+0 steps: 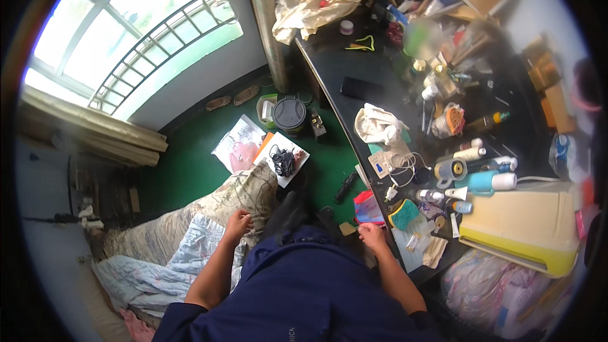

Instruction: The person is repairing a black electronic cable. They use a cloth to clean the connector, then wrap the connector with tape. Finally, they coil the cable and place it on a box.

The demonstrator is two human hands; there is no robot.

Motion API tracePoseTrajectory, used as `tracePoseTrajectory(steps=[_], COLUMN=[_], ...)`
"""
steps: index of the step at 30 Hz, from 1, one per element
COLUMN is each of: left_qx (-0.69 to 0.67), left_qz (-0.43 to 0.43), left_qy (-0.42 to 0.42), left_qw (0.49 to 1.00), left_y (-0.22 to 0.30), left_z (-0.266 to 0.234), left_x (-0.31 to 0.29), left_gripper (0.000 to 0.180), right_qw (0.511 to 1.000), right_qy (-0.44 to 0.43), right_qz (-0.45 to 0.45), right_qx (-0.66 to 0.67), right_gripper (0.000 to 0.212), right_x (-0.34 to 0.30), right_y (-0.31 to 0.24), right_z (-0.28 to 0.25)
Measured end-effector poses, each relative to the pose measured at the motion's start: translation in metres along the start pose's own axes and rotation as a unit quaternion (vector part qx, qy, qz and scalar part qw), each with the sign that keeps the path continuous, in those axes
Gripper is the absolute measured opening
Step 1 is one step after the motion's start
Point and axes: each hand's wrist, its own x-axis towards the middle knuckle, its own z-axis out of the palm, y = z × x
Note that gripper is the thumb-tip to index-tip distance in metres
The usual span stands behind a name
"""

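Note:
My left hand (pixel 238 225) hangs above the edge of the bed, its fingers loosely curled in and nothing visible in it. Beneath it lie a patterned bedspread (pixel 166 231) and a pale blue floral quilt (pixel 190 259). My right hand (pixel 372 237) is beside the black desk's near edge, fingers also curled, with no object showing. Closest to it are a red and blue packet (pixel 368 208) and, on the desk, a green and yellow sponge-like item (pixel 403 215). Neither hand appears to touch these things.
The cluttered black desk (pixel 329 69) runs along my right, with a white cloth (pixel 378 125), a black phone (pixel 361 88), bottles and a cream and lime box (pixel 522 221). On the green floor (pixel 190 145) stand a dark lidded bin (pixel 290 114) and black cables (pixel 283 161) on papers.

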Motion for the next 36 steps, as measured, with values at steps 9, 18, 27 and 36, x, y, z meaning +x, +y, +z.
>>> tracePoseTrajectory(steps=[9,18,27,36], left_qx=[0.068,0.141,0.193,0.334], left_qz=[0.014,0.009,-0.029,0.012], left_qy=[-0.053,-0.115,-0.174,-0.247], left_qw=[0.996,0.983,0.965,0.910], left_y=[0.054,0.095,0.136,0.215], left_z=[0.019,0.028,0.006,0.072], left_x=[0.029,0.081,0.170,0.239], left_gripper=[0.026,0.028,0.026,0.029], right_qw=[0.996,0.984,0.967,0.908], right_qy=[0.063,0.120,0.175,0.289], right_qz=[0.046,0.125,0.146,0.205], right_qx=[0.034,0.048,0.113,0.223], right_gripper=[0.024,0.021,0.027,0.033], right_x=[-0.037,-0.071,-0.076,-0.119], right_y=[0.028,0.048,-0.033,-0.082], right_z=[0.005,0.037,0.089,0.128])
